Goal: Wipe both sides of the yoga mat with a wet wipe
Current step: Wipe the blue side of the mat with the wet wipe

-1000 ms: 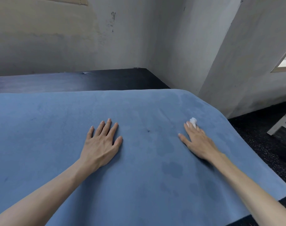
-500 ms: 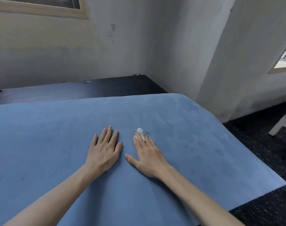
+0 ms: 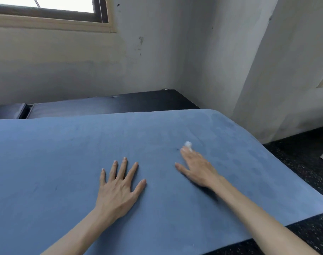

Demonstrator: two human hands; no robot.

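While the wide blue foam yoga mat [image 3: 65,162] lies spread flat and fills most of the view, both bare hands rest on its upper face. The left hand [image 3: 118,188] lies palm down near the middle of the mat, with its fingers straight and spread apart, and it holds nothing. The right hand [image 3: 197,168] lies to the right of it, well apart, also palm down with straight fingers; its outline is blurred. A small crumpled white wet wipe [image 3: 188,144] shows just past the fingertips of the right hand, pressed under them against the mat. Darker damp patches mark the mat on the right of this hand, toward the mat's right edge. Beyond the far edge of the mat lies a black padded surface [image 3: 101,105] against the pale wall [image 3: 65,70]. Right of the mat is dark speckled floor [image 3: 304,172].
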